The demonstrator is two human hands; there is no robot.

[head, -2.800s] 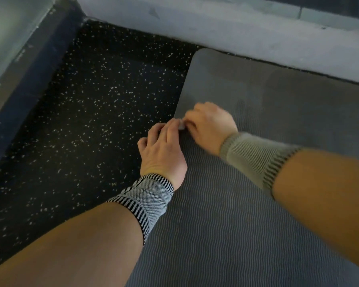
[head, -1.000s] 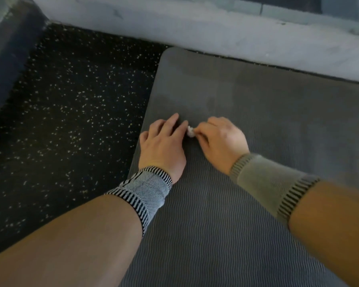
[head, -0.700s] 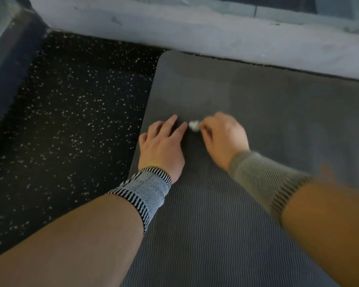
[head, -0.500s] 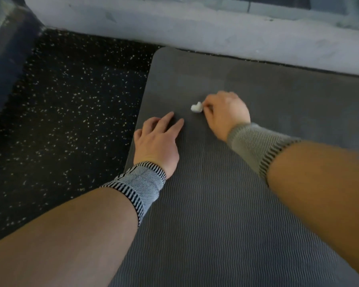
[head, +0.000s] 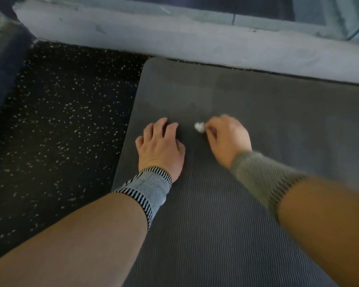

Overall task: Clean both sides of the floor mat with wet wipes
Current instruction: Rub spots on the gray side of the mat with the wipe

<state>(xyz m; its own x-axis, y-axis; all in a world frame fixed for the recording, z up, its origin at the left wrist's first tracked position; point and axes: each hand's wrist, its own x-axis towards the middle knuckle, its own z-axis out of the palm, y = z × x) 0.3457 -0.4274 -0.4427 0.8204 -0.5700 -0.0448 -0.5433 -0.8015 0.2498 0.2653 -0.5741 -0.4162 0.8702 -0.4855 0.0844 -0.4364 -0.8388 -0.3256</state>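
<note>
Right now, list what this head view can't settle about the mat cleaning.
- Underside of the floor mat: hidden, faces the floor.
- Mat's right and near ends: cut off by the frame edges.
- Wet wipe: a small white wad, mostly covered by the right hand; its size and dirtiness unreadable.
- Right hand's fingertips: motion-blurred.
- Left hand: palm contact with the mat is hidden under the hand itself.

My left hand [head: 161,147] lies flat, palm down, fingers pointing toward twelve o'clock. My right hand [head: 226,137], at its three o'clock, has fingertips pinched together, its outline blurred.
</note>
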